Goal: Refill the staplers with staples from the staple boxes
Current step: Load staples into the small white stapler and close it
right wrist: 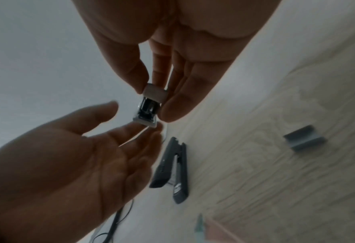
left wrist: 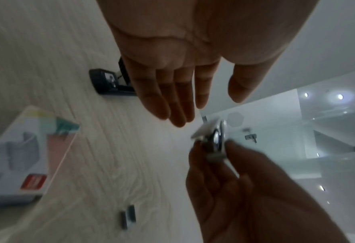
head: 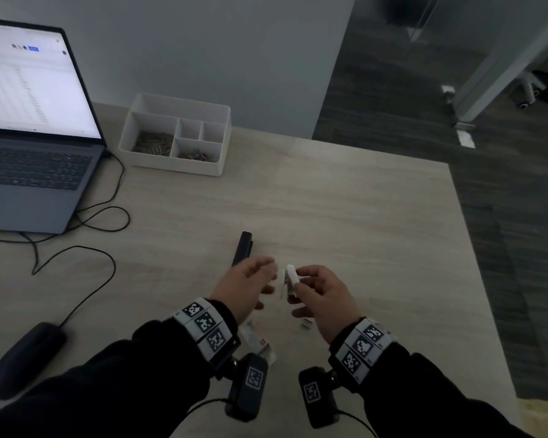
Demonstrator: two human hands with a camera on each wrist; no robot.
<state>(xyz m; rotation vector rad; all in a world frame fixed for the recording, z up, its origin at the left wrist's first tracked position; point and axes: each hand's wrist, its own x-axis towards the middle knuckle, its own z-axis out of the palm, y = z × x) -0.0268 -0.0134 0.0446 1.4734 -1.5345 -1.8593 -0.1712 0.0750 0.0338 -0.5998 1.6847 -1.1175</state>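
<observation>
My right hand (head: 310, 289) (right wrist: 151, 92) pinches a small white stapler (head: 290, 278) (right wrist: 149, 105) (left wrist: 212, 136) between thumb and fingers, held above the table. Just left of it my left hand (head: 250, 286) (left wrist: 178, 92) is open with straight fingers; in the right wrist view the fingertips (right wrist: 147, 129) touch the stapler's lower end. A black stapler (head: 242, 248) (right wrist: 172, 169) (left wrist: 110, 83) lies on the table beyond the left hand. A strip of staples (head: 306, 324) (left wrist: 128, 217) (right wrist: 303, 138) lies under the right hand. The staple box (head: 257, 339) (left wrist: 24, 157) sits near my left wrist.
A white desk organizer (head: 178, 134) with clips stands at the back of the table (head: 361, 216). An open laptop (head: 32, 128) is at far left, its cables (head: 86, 235) trailing to a dark mouse (head: 23, 358). The table's right edge drops to dark floor.
</observation>
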